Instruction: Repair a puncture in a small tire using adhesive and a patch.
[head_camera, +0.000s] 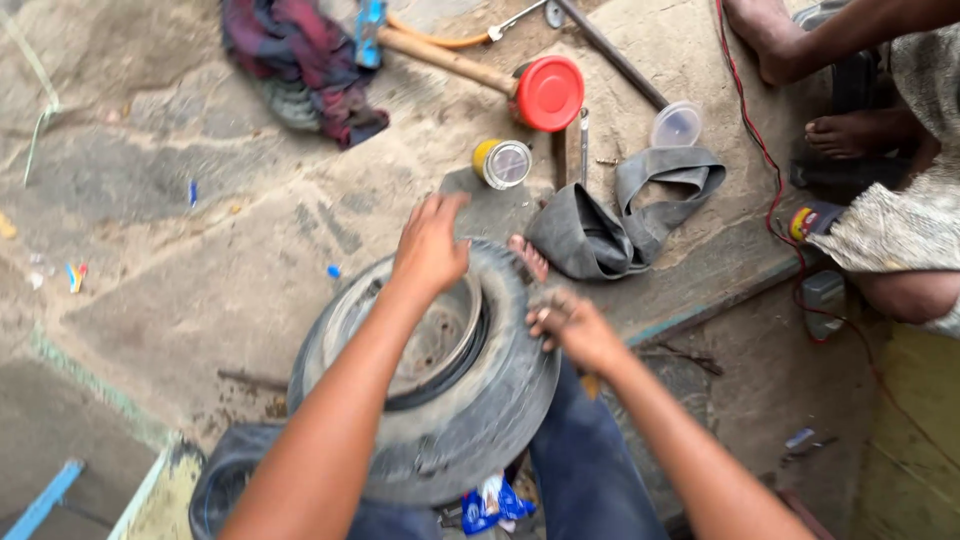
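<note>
At the far left of the stone floor lies a crumpled dark red cloth, with a wooden-handled hammer just right of it. Near the middle, a small worn tyre on its metal rim leans against the person's legs. The left hand lies flat on the tyre's far edge, fingers spread and open, pressing down rather than gripping. The right hand curls at the tyre's right sidewall, fingers bent onto the rubber; whether it pinches the bead or only pushes is hard to tell from here. The work looks like seating or freeing the tyre at the rim, and the next move would need firm pressure worked around the edge. Beyond, a red-lidded can and a yellow tin stand near a limp grey inner tube. At the far right another person's bare feet rest.
</note>
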